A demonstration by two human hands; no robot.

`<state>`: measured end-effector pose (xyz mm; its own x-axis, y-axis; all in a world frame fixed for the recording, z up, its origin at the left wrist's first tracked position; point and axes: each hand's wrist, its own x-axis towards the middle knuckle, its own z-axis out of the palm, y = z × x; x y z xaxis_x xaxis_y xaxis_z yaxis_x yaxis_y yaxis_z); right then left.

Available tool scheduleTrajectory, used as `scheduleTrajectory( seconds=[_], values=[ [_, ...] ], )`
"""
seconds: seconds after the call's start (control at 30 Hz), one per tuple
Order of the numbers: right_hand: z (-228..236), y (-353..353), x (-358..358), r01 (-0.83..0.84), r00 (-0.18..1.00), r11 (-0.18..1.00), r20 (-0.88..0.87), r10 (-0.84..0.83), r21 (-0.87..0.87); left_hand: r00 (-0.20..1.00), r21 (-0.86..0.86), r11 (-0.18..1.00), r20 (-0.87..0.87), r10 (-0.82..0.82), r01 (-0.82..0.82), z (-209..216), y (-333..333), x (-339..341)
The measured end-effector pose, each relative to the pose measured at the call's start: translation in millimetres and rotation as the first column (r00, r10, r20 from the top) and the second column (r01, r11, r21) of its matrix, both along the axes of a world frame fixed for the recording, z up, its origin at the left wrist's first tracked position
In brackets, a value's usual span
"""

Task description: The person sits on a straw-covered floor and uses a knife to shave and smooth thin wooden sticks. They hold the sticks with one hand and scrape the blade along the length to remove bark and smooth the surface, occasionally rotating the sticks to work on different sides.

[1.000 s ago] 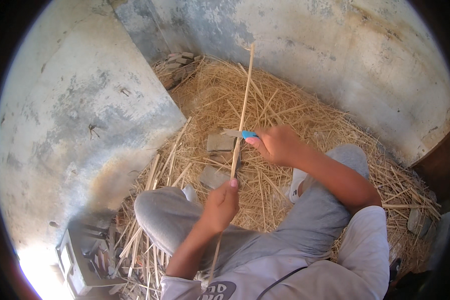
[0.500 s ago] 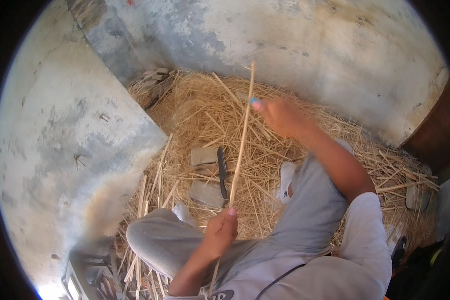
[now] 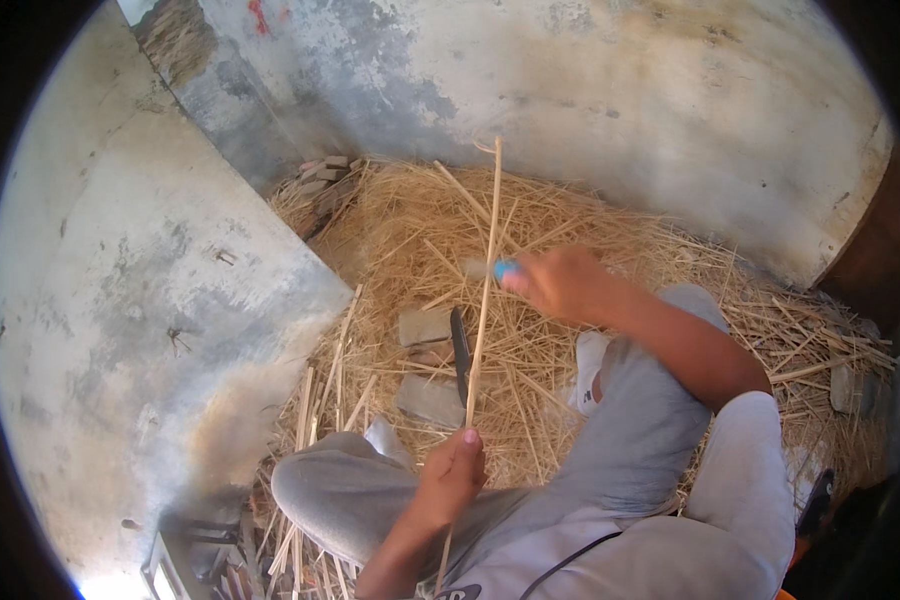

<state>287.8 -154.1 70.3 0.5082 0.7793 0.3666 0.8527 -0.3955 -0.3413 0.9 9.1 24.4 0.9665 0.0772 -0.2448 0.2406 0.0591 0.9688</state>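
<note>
A long, pale wooden strip that looks like split bamboo stands up from my lap, a thin curl at its top end. My left hand is closed around its lower part, and the tail passes down below the fist. Higher up, my right hand is closed beside the strip, slightly blurred. A small blue thing shows at its thumb, against the strip; whether it is a tool or a wrap I cannot make out. Behind the strip, a dark knife lies near two flat grey blocks, the upper block and lower block.
Pale shavings and split strips cover the floor around my crossed legs. A weathered wall curves behind the pile, and a pale slab rises at the left. Bricks are stacked in the far corner.
My right hand has moved down along the strip, toward my left hand. My left hand keeps its hold. The whole view has shifted slightly.
</note>
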Motion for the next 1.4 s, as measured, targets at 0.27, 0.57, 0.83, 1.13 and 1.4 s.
scheduleTrajectory(
  seconds=[0.27, 0.57, 0.83, 1.13, 1.4],
  values=[
    [20, -15, 58, 0.374, 0.904, 0.926, -0.203, -0.377, -0.057, 0.997, 0.188, 0.982, -0.075, -0.021, 0.035, 3, -10, -4],
    [-13, -49, 130, 0.506, 0.756, 0.829, -0.585, -0.293, 0.240, 0.994, 0.237, 0.971, -0.114, 0.000, 0.027, 0, -6, 27],
    [12, 20, 39, 0.444, 0.524, 0.806, -0.843, 0.121, 0.392, 0.999, -0.049, 0.999, 0.035, 0.005, -0.003, 14, 3, 75],
    [33, 20, 110, 0.764, 0.511, 0.281, -0.810, 0.288, 0.581, 0.953, -0.068, 0.967, -0.168, -0.254, 0.246, 22, 2, 76],
    [26, -11, 184, 0.805, 0.593, -0.177, -0.778, 0.207, 0.567, 0.923, -0.174, 0.959, -0.280, -0.265, 0.222, 21, 17, 63]
  ],
)
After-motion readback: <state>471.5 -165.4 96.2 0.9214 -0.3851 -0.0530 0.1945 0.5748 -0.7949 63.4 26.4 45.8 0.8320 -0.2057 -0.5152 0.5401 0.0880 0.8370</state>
